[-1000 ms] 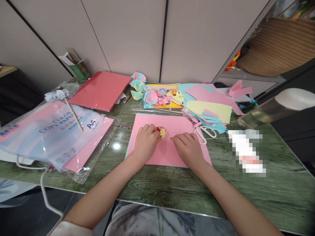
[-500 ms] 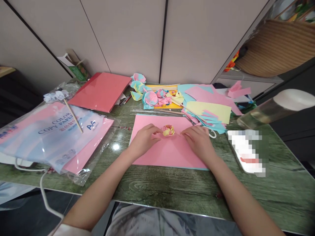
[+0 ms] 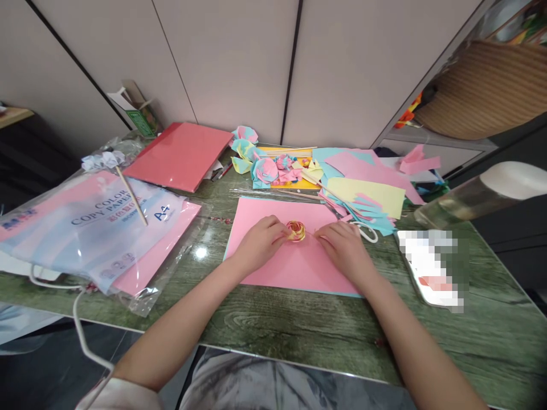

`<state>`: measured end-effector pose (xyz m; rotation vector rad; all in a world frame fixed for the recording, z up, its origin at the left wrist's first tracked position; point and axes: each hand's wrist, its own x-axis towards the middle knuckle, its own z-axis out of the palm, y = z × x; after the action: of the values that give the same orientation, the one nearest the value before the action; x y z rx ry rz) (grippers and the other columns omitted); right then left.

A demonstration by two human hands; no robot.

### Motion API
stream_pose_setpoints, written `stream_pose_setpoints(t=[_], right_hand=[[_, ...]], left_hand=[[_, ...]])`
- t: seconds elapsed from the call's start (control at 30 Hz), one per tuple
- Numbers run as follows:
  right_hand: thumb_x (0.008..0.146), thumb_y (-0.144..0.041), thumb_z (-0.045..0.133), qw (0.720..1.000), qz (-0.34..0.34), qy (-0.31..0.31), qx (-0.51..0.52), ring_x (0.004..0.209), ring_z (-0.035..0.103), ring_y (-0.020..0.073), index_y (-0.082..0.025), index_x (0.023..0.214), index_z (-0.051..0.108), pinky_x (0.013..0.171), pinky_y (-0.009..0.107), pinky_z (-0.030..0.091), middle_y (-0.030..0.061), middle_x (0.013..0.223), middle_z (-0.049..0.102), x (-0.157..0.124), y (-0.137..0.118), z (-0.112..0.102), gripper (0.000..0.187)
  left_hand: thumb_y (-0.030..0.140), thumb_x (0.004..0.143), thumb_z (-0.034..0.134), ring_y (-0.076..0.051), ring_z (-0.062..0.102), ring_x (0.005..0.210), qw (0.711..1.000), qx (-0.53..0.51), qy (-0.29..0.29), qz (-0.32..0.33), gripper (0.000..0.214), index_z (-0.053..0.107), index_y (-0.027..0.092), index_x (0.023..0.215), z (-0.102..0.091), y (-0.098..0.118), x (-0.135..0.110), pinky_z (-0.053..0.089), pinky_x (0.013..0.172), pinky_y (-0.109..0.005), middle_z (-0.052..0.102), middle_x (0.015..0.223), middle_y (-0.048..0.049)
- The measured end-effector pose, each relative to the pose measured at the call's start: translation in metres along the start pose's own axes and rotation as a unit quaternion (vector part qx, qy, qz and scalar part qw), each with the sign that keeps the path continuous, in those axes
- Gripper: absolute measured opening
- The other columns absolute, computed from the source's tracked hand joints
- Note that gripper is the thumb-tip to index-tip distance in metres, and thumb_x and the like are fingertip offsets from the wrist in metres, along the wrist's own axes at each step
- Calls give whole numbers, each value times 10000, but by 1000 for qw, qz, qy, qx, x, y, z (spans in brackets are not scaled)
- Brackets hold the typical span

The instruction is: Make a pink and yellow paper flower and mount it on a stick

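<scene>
A small yellow-and-pink paper flower (image 3: 296,231) rests on a pink sheet of paper (image 3: 273,276), its swirled middle facing up. My left hand (image 3: 264,239) is closed, with thumb and fingertips pinching the flower's left edge. Just right of the flower and apart from it is my right hand (image 3: 345,244). Its fingertips are pressed together low over the pink sheet; whether anything small is between them is hidden. White-handled scissors (image 3: 366,231) lie beside the right hand, partly under paper strips (image 3: 363,208).
Behind are pink-blue paper flowers (image 3: 264,169), thin sticks (image 3: 294,152) and a yellow sheet (image 3: 363,191). Left lie a red folder (image 3: 177,156) and a bag of copy paper (image 3: 106,222) with a stick across it. Right are a phone (image 3: 427,267) and a lidded bottle (image 3: 461,196).
My left hand's thumb and fingers have closed on the flower's left edge. The flower has turned so its swirled middle shows more. My right hand stays beside it; the view has shifted slightly.
</scene>
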<state>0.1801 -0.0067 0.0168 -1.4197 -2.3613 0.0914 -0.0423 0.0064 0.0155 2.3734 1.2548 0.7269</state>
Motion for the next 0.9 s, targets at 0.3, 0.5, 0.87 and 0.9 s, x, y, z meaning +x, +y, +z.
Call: stream_pose_setpoints(t=[0.3, 0.5, 0.87, 0.9], right_hand=[[845, -209, 460, 1000, -8, 11, 6, 854, 511, 162, -216, 853, 571, 791, 318, 271, 9, 871, 632, 0, 2, 3, 111], [849, -222, 462, 999, 8, 19, -24, 883, 495, 173, -227, 851, 577, 807, 332, 269, 0, 878, 635, 0, 2, -5, 116], [842, -236, 479, 991, 10, 106, -81, 860, 482, 177, -217, 883, 581, 816, 342, 274, 15, 846, 629, -3, 7, -25, 111], [845, -233, 475, 993, -6, 91, -78, 861, 480, 174, -220, 881, 582, 826, 343, 268, 12, 852, 629, -3, 4, -24, 114]], left_hand=[[232, 816, 458, -146, 490, 797, 1000, 18, -23, -7, 97, 536, 176, 819, 1, 1, 0, 405, 698, -266, 521, 834, -27], [195, 815, 440, -149, 491, 783, 998, 39, -39, 3, 87, 523, 169, 803, 1, 6, 0, 401, 706, -274, 527, 811, -30], [227, 765, 469, -109, 509, 637, 992, -39, 12, -120, 84, 536, 182, 743, -7, 7, -1, 388, 606, -243, 577, 731, 7], [240, 755, 484, -105, 509, 622, 991, -48, 12, -127, 85, 540, 183, 727, -7, 7, -1, 384, 593, -237, 579, 707, 14]])
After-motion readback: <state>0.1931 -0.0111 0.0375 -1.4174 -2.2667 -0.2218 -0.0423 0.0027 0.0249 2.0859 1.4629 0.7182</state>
